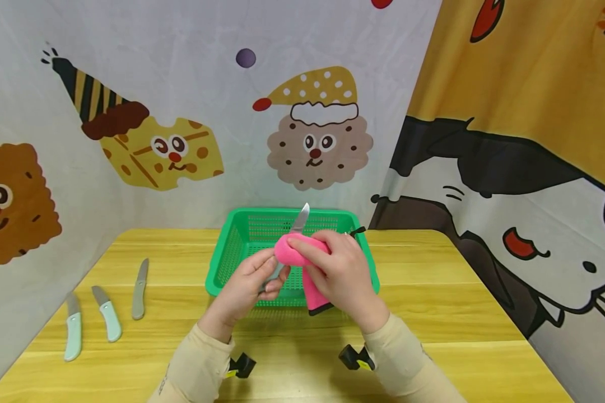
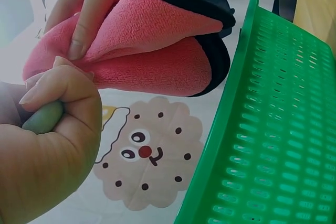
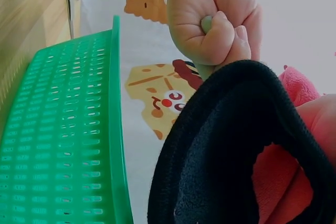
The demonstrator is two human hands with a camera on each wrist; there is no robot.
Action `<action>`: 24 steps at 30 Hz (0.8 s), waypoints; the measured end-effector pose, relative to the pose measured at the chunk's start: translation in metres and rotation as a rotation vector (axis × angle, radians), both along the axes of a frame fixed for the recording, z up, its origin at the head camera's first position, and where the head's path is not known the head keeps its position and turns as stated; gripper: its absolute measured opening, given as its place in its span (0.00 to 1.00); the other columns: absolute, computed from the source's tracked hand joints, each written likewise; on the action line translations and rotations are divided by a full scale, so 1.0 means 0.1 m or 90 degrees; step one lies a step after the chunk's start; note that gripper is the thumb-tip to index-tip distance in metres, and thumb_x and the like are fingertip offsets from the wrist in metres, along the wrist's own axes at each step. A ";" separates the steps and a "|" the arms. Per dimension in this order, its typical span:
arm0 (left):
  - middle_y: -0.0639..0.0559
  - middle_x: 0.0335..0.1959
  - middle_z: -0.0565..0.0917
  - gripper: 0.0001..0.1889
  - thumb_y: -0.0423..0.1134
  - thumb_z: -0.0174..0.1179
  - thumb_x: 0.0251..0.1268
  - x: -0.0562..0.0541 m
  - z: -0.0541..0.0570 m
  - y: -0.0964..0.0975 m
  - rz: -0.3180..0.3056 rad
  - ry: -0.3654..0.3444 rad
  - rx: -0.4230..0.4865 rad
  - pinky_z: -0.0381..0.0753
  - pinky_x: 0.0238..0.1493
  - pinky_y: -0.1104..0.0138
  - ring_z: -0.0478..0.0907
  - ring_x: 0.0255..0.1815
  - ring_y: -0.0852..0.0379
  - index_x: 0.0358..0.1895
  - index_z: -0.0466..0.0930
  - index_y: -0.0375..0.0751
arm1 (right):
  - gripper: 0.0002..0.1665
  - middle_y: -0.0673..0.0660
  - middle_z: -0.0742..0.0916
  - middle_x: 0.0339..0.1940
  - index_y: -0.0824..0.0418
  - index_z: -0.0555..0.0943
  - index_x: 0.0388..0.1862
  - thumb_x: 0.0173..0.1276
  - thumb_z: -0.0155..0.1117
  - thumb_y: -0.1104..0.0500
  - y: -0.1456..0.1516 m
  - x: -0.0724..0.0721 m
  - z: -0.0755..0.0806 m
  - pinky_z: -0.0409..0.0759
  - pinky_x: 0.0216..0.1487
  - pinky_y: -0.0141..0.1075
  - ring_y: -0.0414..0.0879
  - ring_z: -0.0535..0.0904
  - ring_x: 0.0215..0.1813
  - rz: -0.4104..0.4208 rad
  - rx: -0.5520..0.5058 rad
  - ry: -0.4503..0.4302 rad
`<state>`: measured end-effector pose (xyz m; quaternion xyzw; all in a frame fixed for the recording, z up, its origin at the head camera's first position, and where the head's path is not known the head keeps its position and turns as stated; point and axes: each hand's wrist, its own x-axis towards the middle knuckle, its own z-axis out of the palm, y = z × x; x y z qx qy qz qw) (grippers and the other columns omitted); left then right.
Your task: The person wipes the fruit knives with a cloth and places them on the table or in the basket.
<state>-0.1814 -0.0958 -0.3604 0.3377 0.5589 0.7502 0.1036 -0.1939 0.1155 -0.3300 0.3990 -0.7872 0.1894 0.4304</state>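
Observation:
In the head view my left hand (image 1: 244,285) grips a knife by its pale handle, and the bare blade (image 1: 301,217) points up and away. The rounded handle end (image 2: 44,118) pokes out of the curled fingers in the left wrist view. My right hand (image 1: 350,274) holds a pink plush cloth (image 1: 312,288) with black edging, folded over the knife where the blade leaves the handle. The cloth's loose end hangs below the right hand. In the right wrist view, its black edge (image 3: 210,103) gapes open toward the camera.
Beneath the hands stands a green perforated basket (image 1: 222,252) on the wooden table (image 1: 423,313). Three knives lie at the left: one with a mint handle (image 1: 73,338), another mint one (image 1: 111,322) and a grey-green one (image 1: 138,299). A printed curtain (image 1: 181,50) hangs behind.

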 end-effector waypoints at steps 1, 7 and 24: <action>0.46 0.33 0.68 0.15 0.39 0.36 0.84 0.00 0.00 0.00 0.003 -0.001 -0.003 0.57 0.19 0.73 0.57 0.21 0.62 0.56 0.73 0.41 | 0.25 0.59 0.84 0.41 0.46 0.83 0.57 0.61 0.71 0.63 0.00 0.00 0.00 0.78 0.37 0.46 0.52 0.80 0.42 -0.001 -0.001 -0.001; 0.48 0.31 0.68 0.14 0.38 0.35 0.84 0.00 0.02 -0.01 -0.003 -0.006 0.000 0.55 0.19 0.71 0.57 0.21 0.62 0.52 0.72 0.39 | 0.24 0.59 0.83 0.40 0.46 0.84 0.56 0.61 0.70 0.64 -0.01 -0.05 0.03 0.76 0.33 0.46 0.52 0.80 0.40 -0.008 -0.013 0.005; 0.51 0.31 0.69 0.21 0.38 0.34 0.84 -0.01 0.02 -0.01 -0.024 -0.019 -0.013 0.57 0.19 0.73 0.58 0.21 0.63 0.60 0.68 0.22 | 0.27 0.61 0.82 0.39 0.46 0.83 0.57 0.60 0.71 0.66 0.12 -0.26 0.21 0.74 0.30 0.47 0.55 0.79 0.35 -0.047 -0.060 0.008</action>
